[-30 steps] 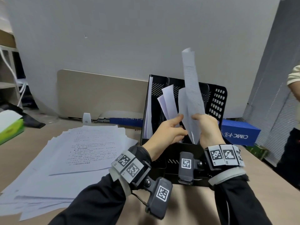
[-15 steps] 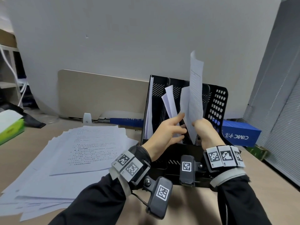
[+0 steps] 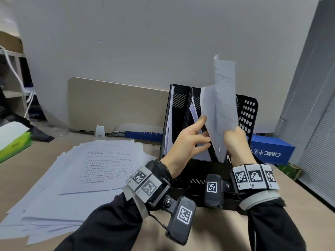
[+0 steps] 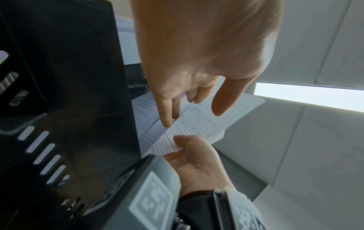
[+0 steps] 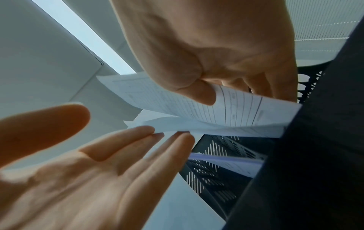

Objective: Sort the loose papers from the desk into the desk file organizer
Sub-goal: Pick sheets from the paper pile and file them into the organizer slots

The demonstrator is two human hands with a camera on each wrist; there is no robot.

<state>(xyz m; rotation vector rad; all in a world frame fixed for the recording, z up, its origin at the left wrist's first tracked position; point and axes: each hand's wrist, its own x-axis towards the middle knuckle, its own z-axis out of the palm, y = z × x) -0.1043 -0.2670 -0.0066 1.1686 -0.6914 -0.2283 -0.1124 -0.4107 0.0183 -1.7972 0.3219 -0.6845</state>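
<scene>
White sheet [image 3: 222, 113] pinched in right hand [image 3: 235, 142], lower edge hidden; left hand [image 3: 188, 144] slack.

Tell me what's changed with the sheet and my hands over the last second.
The sheet pinched in the right hand has turned from edge-on to broadside and dropped lower, its bottom edge now down in the black file organizer. The left hand opened its fingers wider beside the sheet. The right hand kept its grip; the paper pile on the desk hasn't moved.
</scene>
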